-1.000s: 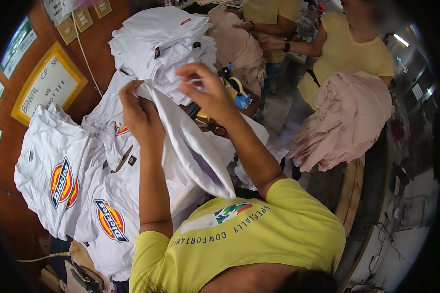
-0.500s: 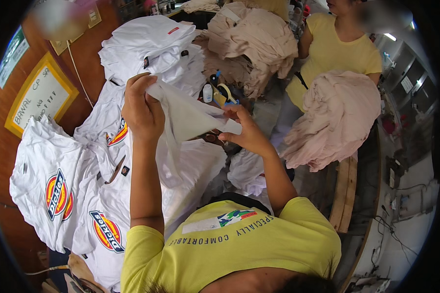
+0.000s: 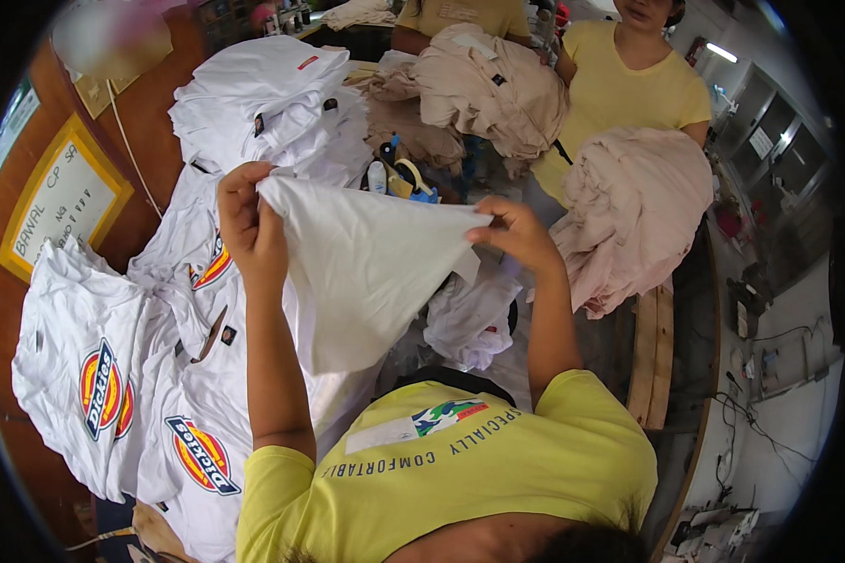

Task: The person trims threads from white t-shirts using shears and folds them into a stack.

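Note:
I hold a plain white T-shirt (image 3: 366, 267) up in front of me, stretched between both hands. My left hand (image 3: 246, 223) grips its left edge in a fist. At the shirt's right corner my right hand (image 3: 514, 233) pinches the fabric. The shirt hangs down over the table of white T-shirts with red and yellow printed badges (image 3: 113, 394). A crumpled white garment (image 3: 469, 324) lies below my right hand.
A stack of folded white shirts (image 3: 263, 103) sits at the back, beside a tape roll and small bottle (image 3: 394, 176). Beige garments (image 3: 483, 89) are piled beyond. A person in a yellow top (image 3: 629, 84) stands far right holding pale pink cloth (image 3: 634, 211). A framed sign (image 3: 61, 202) hangs left.
My right hand has moved right and away from my left, pulling the white shirt from a bunched fold into a spread sheet. The left hand has stayed about where it was.

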Demonstrator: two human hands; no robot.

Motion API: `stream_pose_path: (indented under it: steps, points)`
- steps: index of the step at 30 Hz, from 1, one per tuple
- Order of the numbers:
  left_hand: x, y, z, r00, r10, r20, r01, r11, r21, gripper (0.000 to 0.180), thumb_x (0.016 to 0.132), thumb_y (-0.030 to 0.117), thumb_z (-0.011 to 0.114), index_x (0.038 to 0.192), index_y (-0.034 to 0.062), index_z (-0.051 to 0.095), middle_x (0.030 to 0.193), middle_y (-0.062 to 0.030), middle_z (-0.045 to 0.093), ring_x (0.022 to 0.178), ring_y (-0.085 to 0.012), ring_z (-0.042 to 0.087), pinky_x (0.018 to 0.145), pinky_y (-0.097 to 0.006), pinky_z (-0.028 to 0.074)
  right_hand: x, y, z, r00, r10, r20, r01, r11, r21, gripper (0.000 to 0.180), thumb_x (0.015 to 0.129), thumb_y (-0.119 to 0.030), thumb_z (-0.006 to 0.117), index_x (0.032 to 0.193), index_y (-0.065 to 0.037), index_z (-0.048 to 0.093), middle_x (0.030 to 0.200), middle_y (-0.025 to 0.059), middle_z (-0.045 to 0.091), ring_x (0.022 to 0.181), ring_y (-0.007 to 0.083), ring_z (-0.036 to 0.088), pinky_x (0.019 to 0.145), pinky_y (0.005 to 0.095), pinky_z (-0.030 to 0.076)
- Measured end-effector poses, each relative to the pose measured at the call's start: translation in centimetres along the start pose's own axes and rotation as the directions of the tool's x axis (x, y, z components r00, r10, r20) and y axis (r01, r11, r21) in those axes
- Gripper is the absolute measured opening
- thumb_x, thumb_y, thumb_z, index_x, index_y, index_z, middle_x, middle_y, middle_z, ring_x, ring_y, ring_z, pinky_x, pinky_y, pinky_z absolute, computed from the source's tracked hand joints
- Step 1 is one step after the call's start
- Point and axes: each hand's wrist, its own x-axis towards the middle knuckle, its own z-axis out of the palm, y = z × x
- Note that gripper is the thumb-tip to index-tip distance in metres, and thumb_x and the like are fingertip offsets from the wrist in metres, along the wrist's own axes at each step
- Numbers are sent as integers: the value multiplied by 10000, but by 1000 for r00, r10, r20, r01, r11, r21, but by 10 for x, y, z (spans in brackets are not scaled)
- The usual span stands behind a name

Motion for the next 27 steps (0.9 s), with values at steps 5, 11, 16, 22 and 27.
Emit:
stream_pose_path:
  steps: [5, 11, 16, 22, 27]
  points:
    - [-20, 2, 5, 817, -543, 193, 568, 703, -428, 392, 845, 10, 440, 1227, 59, 361, 968, -111, 583, 878, -161, 570, 762, -275, 470, -8, -33, -7, 963, -100, -252, 150, 970, 189, 157, 724, -100, 704, 764, -45, 563, 693, -41, 540, 627, 24, 468, 583, 175, 388]
    - [-83, -44, 5, 276, -739, 615, 960, 177, -218, 348, 876, 295, 473, 1102, 39, 538, 1024, -78, 595, 918, -173, 578, 806, -312, 470, -12, -23, -11, 963, 85, -256, -62, 993, 98, 122, 730, -55, 675, 813, -36, 587, 676, -16, 556, 576, 38, 501, 503, 182, 399]
    - [-56, -55, 33, 384, -718, 580, 877, 88, -473, 333, 897, 234, 425, 1088, -20, 526, 1065, -118, 583, 967, -221, 568, 852, -346, 455, -9, -5, -9, 860, 47, -507, -1, 996, 91, 94, 775, -71, 640, 819, -25, 571, 693, -7, 565, 593, 53, 527, 537, 183, 425]
    - [9, -14, 113, 583, -613, 533, 809, 378, -450, 319, 902, 220, 397, 1083, -2, 538, 1065, -114, 588, 974, -229, 560, 856, -346, 436, -34, 38, 69, 519, -212, -828, 362, 932, -12, 514, 898, -241, 487, 1309, -29, 262, 1305, 99, 330, 1078, 168, 442, 915, 288, 344]
    - [-23, 37, 162, -93, -98, 991, 348, 929, 124, 359, 888, 273, 448, 966, -54, 573, 1008, -201, 585, 993, -267, 548, 838, -309, 405, -84, 82, 131, 909, 63, -411, 63, 956, 286, 591, 904, -314, 439, 1360, -34, 187, 1369, 105, 257, 1178, 208, 363, 993, 350, 275]
